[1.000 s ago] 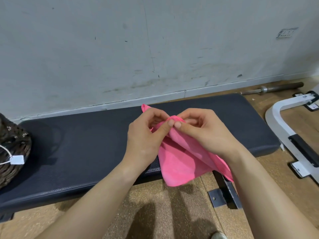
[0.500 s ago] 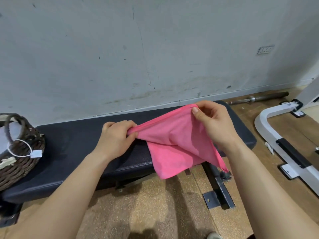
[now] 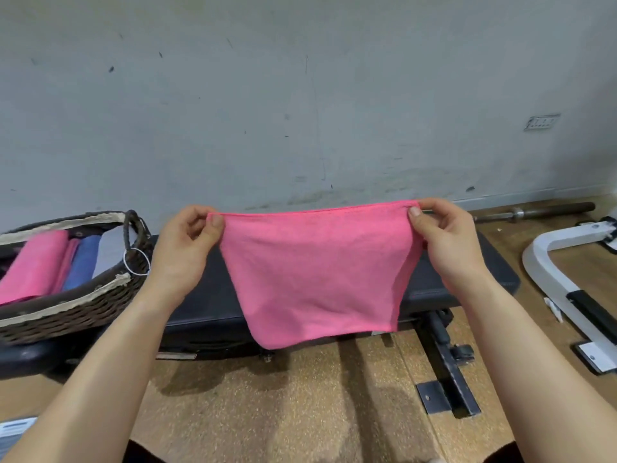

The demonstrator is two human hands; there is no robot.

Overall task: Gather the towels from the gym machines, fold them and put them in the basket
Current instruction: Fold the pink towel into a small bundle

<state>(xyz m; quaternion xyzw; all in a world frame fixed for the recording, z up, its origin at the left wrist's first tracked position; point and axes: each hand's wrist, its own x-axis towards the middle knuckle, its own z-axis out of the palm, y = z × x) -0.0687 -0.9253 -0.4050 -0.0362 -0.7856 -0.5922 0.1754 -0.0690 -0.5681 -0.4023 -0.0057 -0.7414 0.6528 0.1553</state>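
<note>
1. Three folded towels (image 3: 83, 259), pink, blue and grey, lie side by side in the basket (image 3: 66, 315), which stands on the left end of the bench (image 3: 467, 279).
2. Left hand (image 3: 180, 252): thumb and curled fingers pinch the upper left corner of the towel (image 3: 320, 275). A second ago this hand met the other at mid-bench over a bunched cloth; it is now well out to the left, near the basket handle.
3. Towel: no longer bunched, it is drawn out flat. Its top edge is taut between the hands and its lower edge hangs free in front of the bench. It is unfolded and outside the basket.
4. Right hand (image 3: 447, 248): pinches the upper right corner in the same manner, and has moved out to the right.
5. Reading: the spreading step looks complete. The cloth appears squared for its first fold, after which it goes left into the basket.
6. A bar (image 3: 534, 212) and a white frame (image 3: 551, 242) lie on the floor at far right, apart from the work.
</note>
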